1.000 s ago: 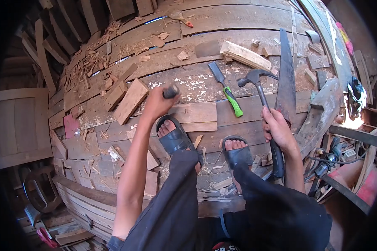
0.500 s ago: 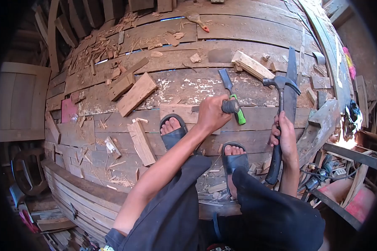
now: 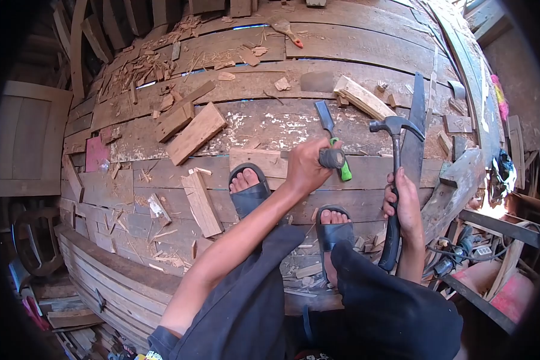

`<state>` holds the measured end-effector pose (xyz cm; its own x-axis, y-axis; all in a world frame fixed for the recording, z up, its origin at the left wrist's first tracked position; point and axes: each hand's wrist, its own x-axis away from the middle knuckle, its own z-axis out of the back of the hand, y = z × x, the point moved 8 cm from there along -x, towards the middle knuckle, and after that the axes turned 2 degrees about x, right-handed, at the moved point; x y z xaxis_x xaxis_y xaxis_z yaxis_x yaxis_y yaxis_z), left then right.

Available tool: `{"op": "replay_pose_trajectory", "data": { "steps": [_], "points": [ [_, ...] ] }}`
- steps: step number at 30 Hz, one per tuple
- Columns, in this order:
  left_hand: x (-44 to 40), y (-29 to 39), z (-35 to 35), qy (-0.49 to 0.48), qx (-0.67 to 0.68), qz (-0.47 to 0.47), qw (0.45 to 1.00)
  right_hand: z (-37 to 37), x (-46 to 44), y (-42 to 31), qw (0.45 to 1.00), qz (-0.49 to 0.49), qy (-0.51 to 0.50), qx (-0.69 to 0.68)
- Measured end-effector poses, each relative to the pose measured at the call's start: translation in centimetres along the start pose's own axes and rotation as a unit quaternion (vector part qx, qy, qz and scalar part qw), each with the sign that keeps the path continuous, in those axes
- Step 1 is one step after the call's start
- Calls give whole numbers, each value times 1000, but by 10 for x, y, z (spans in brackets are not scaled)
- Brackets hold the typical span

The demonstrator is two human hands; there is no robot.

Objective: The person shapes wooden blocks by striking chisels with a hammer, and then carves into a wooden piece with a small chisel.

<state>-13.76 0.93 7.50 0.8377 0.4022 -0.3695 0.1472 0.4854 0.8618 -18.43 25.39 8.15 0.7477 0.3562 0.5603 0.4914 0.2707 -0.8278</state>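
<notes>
My left hand (image 3: 306, 165) is closed around a chisel; its dark, worn handle end (image 3: 332, 158) points right, and the blade is largely hidden by the hand. A wood piece (image 3: 252, 161) lies just left of that hand, beside my sandalled foot (image 3: 249, 183). In my right hand (image 3: 404, 201) a claw hammer (image 3: 396, 153) is gripped by its shaft, head raised and away from the chisel. Beyond my left hand lies a second chisel with a green handle (image 3: 345, 170). Behind the hammer, a handsaw (image 3: 415, 114) rests on the planks.
Wood blocks (image 3: 198, 133) and an offcut (image 3: 201, 204) lie on the plank floor, with chips and shavings scattered around. A brush (image 3: 287, 31) is at the far side. Stacked boards (image 3: 114, 270) stand at left; cables and a power tool (image 3: 447, 261) are at right.
The hammer head has shifted slightly left and down, with my right hand a little lower. My left hand, still holding the chisel, has moved slightly right.
</notes>
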Motion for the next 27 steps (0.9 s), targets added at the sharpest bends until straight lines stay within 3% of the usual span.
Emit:
{"op": "replay_pose_trajectory", "data": {
  "steps": [7,10,18,24,26,27],
  "points": [
    [-1,11,8,11,5,6,1000,3,-2,-1,999,30,23,20],
    [1,-2,7,-24,-22,54,998,6,-3,5,999,38,21,14],
    [6,-7,-6,-52,-32,24,998,18,-4,8,998,41,29,-34],
    [-2,-19,3,12,-11,42,999,19,10,-10,986,160,56,-5],
    [-6,-20,8,7,-48,26,998,50,-4,72,994,56,71,-59],
    [-7,-14,9,4,-49,3,999,62,-2,95,990,68,106,63]
  ]
}}
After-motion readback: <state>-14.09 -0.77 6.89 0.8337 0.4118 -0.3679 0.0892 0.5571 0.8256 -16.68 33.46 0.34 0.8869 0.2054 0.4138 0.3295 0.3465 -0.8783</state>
